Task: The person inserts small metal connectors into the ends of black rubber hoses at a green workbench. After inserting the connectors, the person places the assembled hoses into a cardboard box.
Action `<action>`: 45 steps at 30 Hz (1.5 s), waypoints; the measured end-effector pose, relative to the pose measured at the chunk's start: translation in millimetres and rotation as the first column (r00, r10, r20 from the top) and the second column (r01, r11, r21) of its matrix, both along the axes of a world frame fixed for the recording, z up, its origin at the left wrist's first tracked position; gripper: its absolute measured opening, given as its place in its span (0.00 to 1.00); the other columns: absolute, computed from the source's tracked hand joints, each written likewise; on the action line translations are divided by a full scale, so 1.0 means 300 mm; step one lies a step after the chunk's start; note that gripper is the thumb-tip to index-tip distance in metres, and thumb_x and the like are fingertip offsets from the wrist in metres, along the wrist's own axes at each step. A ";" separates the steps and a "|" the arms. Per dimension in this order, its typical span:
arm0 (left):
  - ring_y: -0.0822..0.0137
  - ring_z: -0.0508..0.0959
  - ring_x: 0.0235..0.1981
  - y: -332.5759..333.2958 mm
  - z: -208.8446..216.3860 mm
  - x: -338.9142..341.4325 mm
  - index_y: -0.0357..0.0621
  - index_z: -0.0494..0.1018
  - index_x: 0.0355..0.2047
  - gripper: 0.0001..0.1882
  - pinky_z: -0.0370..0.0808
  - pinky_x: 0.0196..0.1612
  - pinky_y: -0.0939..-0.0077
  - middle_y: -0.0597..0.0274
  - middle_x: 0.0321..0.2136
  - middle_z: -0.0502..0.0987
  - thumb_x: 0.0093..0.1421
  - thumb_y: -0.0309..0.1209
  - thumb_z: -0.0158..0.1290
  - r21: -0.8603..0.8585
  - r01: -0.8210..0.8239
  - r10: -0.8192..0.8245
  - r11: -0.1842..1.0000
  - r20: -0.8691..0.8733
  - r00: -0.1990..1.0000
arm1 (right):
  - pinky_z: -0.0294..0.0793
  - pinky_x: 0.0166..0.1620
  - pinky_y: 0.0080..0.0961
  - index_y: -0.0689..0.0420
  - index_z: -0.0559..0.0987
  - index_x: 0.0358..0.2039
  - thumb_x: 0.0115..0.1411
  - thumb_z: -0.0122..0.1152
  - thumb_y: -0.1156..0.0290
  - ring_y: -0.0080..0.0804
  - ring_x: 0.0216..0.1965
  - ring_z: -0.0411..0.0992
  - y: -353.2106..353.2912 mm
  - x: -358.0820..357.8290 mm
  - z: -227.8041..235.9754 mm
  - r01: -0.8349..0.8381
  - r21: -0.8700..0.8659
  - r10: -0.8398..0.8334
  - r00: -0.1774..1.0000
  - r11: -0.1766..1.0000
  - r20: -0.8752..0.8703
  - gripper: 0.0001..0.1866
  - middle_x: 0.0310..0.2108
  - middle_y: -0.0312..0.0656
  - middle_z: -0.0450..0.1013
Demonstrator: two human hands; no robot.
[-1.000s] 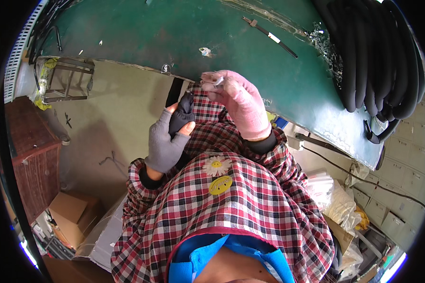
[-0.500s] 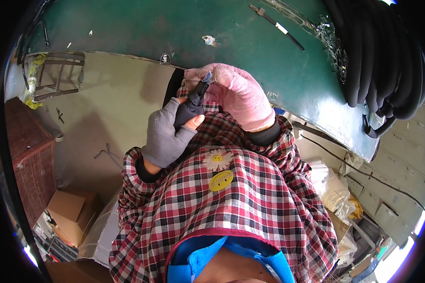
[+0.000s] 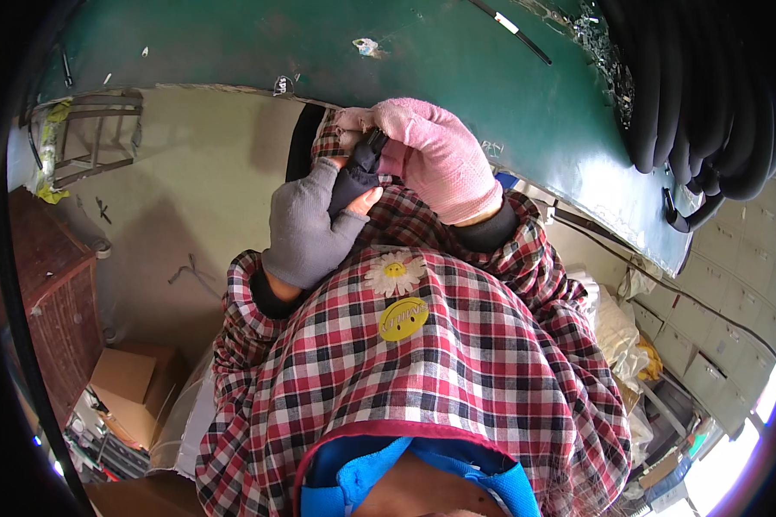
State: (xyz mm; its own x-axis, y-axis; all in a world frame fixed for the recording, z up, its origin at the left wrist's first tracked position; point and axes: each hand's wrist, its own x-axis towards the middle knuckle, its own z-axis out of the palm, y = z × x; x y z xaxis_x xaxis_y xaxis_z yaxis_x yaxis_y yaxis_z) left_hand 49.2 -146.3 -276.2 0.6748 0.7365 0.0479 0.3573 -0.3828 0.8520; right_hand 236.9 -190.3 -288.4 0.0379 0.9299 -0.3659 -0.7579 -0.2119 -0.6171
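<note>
My left hand [image 3: 306, 228], in a grey fingerless glove, is closed around a dark, cloth-like wrapped piece [image 3: 351, 183] with a narrow black end. That end points up and slightly right. My right hand [image 3: 440, 164], in a pink knit glove, is closed over the black end [image 3: 374, 140], and its fingertips hide the tip. Both hands are held together above my lap, just before the near edge of the green table [image 3: 302, 52]. The exact kind of the dark piece cannot be made out.
Thick black tubing [image 3: 690, 95] lies coiled on the table at the right. A thin black rod with a white band [image 3: 513, 28] lies farther back. A metal stool frame [image 3: 103, 138] and a brown wooden cabinet [image 3: 60, 302] are at the left, above a cardboard box [image 3: 125, 383].
My right fingers have closed farther over the black end; a small bluish-white bit seen there before is now hidden. The whole view has shifted slightly.
</note>
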 end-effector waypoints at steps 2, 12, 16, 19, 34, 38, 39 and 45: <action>0.52 0.81 0.24 -0.003 -0.011 0.004 0.33 0.73 0.40 0.18 0.75 0.29 0.66 0.49 0.24 0.79 0.60 0.37 0.62 0.037 0.003 -0.003 0.999 0.004 1.000 | 0.79 0.54 0.40 0.64 0.75 0.40 0.65 0.61 0.65 0.42 0.48 0.77 -0.009 -0.006 -0.013 0.011 -0.009 -0.011 0.999 1.000 -0.045 0.14 0.50 0.54 0.75; 0.45 0.83 0.36 0.010 -0.007 0.039 0.43 0.61 0.62 0.36 0.79 0.37 0.59 0.43 0.38 0.79 0.57 0.34 0.65 0.024 -0.038 0.035 0.999 0.117 0.992 | 0.76 0.50 0.28 0.63 0.79 0.44 0.65 0.62 0.63 0.31 0.43 0.76 0.018 -0.014 -0.017 0.077 0.131 -0.047 0.975 0.988 -0.217 0.15 0.41 0.43 0.78; 0.51 0.83 0.42 0.035 0.001 0.046 0.47 0.59 0.68 0.39 0.79 0.45 0.65 0.48 0.45 0.80 0.57 0.28 0.64 0.032 0.028 -0.034 0.999 0.203 0.979 | 0.75 0.52 0.27 0.64 0.78 0.50 0.66 0.61 0.58 0.30 0.43 0.76 -0.006 0.002 0.047 0.132 0.152 -0.118 0.988 0.980 -0.096 0.22 0.45 0.44 0.78; 0.58 0.83 0.38 0.044 -0.003 0.039 0.47 0.66 0.62 0.33 0.78 0.43 0.69 0.51 0.41 0.80 0.57 0.27 0.64 -0.034 -0.006 0.012 0.999 0.163 0.987 | 0.75 0.50 0.27 0.63 0.79 0.50 0.66 0.61 0.57 0.28 0.43 0.76 -0.010 0.099 0.107 0.144 0.227 -0.229 0.880 0.963 0.416 0.22 0.46 0.43 0.78; 0.55 0.83 0.28 0.119 -0.001 -0.021 0.35 0.74 0.48 0.22 0.78 0.32 0.68 0.47 0.29 0.81 0.57 0.33 0.65 -0.041 -0.020 0.016 0.999 -0.089 0.996 | 0.75 0.49 0.39 0.52 0.84 0.36 0.54 0.64 0.70 0.47 0.46 0.74 0.204 0.466 0.099 -0.019 -0.110 0.070 -0.658 0.994 0.749 0.08 0.42 0.42 0.76; 0.57 0.83 0.28 0.145 -0.015 -0.011 0.35 0.74 0.49 0.21 0.77 0.32 0.68 0.48 0.28 0.80 0.58 0.33 0.63 -0.057 0.009 -0.014 0.998 -0.078 0.997 | 0.75 0.45 0.40 0.55 0.80 0.28 0.51 0.62 0.76 0.48 0.42 0.74 0.127 0.429 0.121 -0.165 -0.100 -0.021 -0.609 0.981 0.793 0.03 0.38 0.44 0.75; 0.60 0.82 0.27 0.150 -0.017 -0.011 0.35 0.74 0.49 0.20 0.77 0.32 0.70 0.49 0.27 0.80 0.59 0.31 0.62 -0.037 0.027 -0.030 0.999 -0.097 0.995 | 0.75 0.45 0.40 0.56 0.79 0.27 0.51 0.62 0.77 0.48 0.41 0.74 0.107 0.416 0.121 -0.181 -0.078 -0.044 -0.587 0.980 0.808 0.03 0.37 0.44 0.75; 0.59 0.82 0.27 0.159 -0.010 -0.021 0.35 0.74 0.50 0.21 0.76 0.32 0.70 0.50 0.27 0.80 0.58 0.30 0.63 0.001 0.046 -0.045 0.999 -0.119 0.992 | 0.75 0.34 0.31 0.58 0.81 0.35 0.58 0.61 0.75 0.41 0.28 0.74 0.065 0.334 0.130 -0.144 -0.017 0.034 0.116 0.989 0.993 0.05 0.28 0.44 0.75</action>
State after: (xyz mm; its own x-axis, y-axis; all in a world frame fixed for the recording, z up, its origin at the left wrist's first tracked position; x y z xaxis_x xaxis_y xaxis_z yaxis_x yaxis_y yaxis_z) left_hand 42.8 -98.4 -279.2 0.7086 0.7049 -0.0320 0.4378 -0.4036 0.8034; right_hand 337.0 -170.7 -249.3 0.2298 0.9730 -0.0224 0.5487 -0.1485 -0.8227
